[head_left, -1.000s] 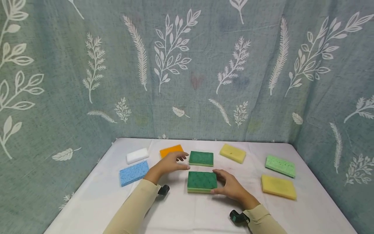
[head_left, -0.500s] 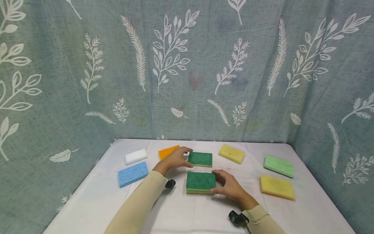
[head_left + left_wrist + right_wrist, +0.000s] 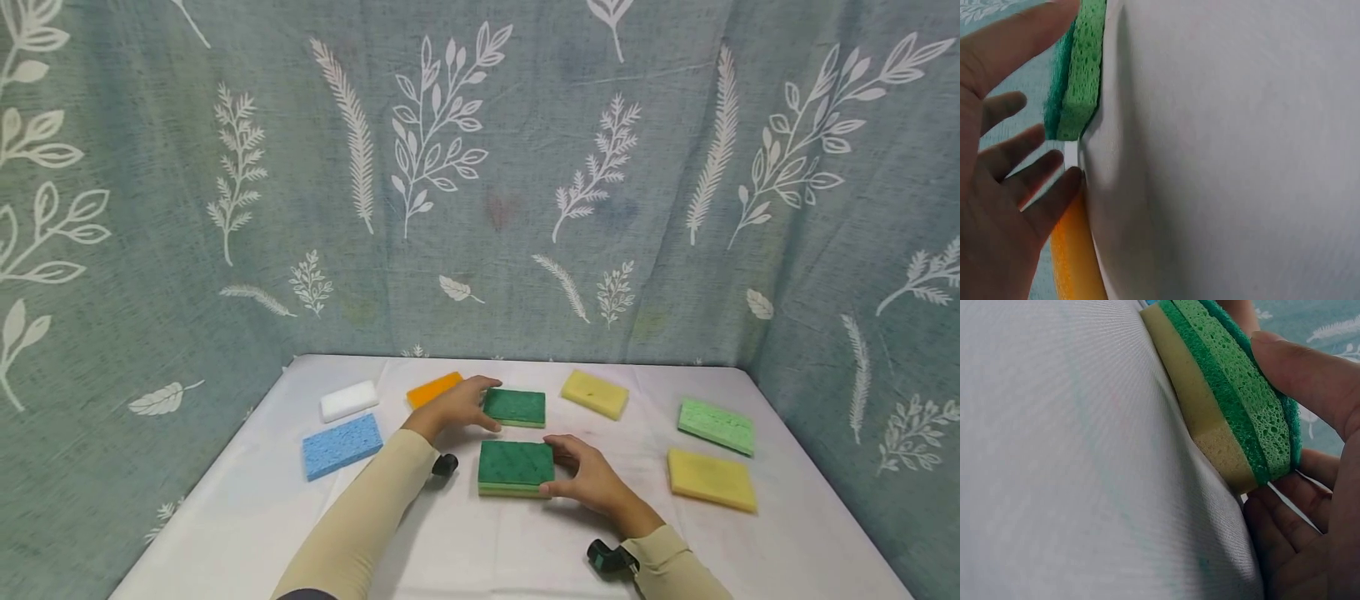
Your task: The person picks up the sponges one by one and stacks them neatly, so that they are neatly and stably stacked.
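Note:
Two scrub sponges lie stacked at the middle front. The upper sponge (image 3: 516,461) is light green under a dark green scouring pad; the lower sponge (image 3: 1200,406) is yellow with a green pad. My right hand (image 3: 592,482) holds the upper sponge by its right end, thumb on the near side and fingers at the far side. Behind the stack lies another green scrub sponge (image 3: 516,407), pad up. My left hand (image 3: 459,406) is at its left end, thumb by the near edge and fingers by the far edge, spread and loosely bent in the left wrist view.
An orange sponge (image 3: 433,388) lies just behind my left hand. Farther left are a white sponge (image 3: 349,402) and a blue sponge (image 3: 342,447). To the right lie two yellow sponges and a light green sponge (image 3: 716,427). Patterned curtains (image 3: 480,183) surround the white-covered table (image 3: 465,550).
My left hand has moved right, from beside the orange sponge to the left end of the back green sponge. My right hand has stayed at the stack.

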`<action>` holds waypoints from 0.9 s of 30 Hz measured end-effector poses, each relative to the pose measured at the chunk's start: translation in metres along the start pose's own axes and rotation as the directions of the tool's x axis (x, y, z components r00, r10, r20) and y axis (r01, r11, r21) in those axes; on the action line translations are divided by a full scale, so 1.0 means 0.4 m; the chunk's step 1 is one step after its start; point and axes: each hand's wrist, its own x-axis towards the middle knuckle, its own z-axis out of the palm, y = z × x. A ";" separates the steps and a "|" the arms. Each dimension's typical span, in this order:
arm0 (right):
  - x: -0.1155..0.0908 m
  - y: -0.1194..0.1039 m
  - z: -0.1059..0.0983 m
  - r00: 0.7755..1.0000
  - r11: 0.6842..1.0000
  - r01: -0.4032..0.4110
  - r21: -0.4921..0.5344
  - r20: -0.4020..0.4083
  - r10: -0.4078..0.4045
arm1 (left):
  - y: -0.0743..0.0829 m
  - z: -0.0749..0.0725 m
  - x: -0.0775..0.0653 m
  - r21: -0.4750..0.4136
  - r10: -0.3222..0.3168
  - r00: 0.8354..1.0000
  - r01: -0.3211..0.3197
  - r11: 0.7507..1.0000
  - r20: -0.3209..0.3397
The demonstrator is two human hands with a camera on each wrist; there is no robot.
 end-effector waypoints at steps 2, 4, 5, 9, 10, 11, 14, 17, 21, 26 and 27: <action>-0.001 -0.012 0.000 1.000 1.000 -0.005 0.001 0.000 0.005 | 0.003 0.004 0.005 0.005 -0.012 1.000 0.012 1.000 0.018; -0.005 -0.037 -0.003 1.000 1.000 0.001 0.006 0.004 -0.001 | 0.003 0.011 0.010 0.033 -0.016 1.000 0.015 0.999 0.025; -0.007 -0.049 -0.004 1.000 1.000 0.003 0.008 0.005 -0.003 | 0.002 0.014 0.012 0.050 -0.016 1.000 0.015 0.999 0.023; -0.014 -0.091 -0.011 1.000 1.000 0.003 0.016 0.018 -0.003 | -0.001 0.025 0.020 0.094 -0.014 1.000 0.014 0.996 -0.002; -0.014 -0.092 -0.011 1.000 1.000 0.000 0.013 0.018 -0.001 | -0.002 0.026 0.020 0.096 -0.013 1.000 0.014 0.995 -0.011; -0.014 -0.094 -0.012 1.000 1.000 -0.002 0.013 0.019 0.002 | -0.003 0.028 0.022 0.105 -0.012 1.000 0.014 0.994 -0.019; -0.015 -0.095 -0.012 1.000 1.000 -0.002 0.009 0.021 0.001 | -0.008 0.031 0.022 0.114 -0.014 0.999 0.018 0.993 -0.037; -0.014 -0.093 -0.011 1.000 1.000 -0.006 0.005 0.023 0.006 | -0.011 0.033 0.020 0.108 -0.023 0.998 0.029 0.994 -0.052; -0.013 -0.092 -0.013 1.000 1.000 -0.001 -0.009 0.024 0.002 | -0.013 0.034 0.014 0.084 -0.029 0.997 0.035 0.996 -0.073; -0.014 -0.097 -0.012 1.000 1.000 -0.003 -0.025 0.030 0.004 | -0.014 0.032 0.001 0.072 -0.040 0.995 0.046 0.996 -0.087; -0.015 -0.098 -0.011 1.000 1.000 -0.004 -0.026 0.030 0.005 | -0.013 0.031 -0.002 0.067 -0.046 0.995 0.052 0.996 -0.088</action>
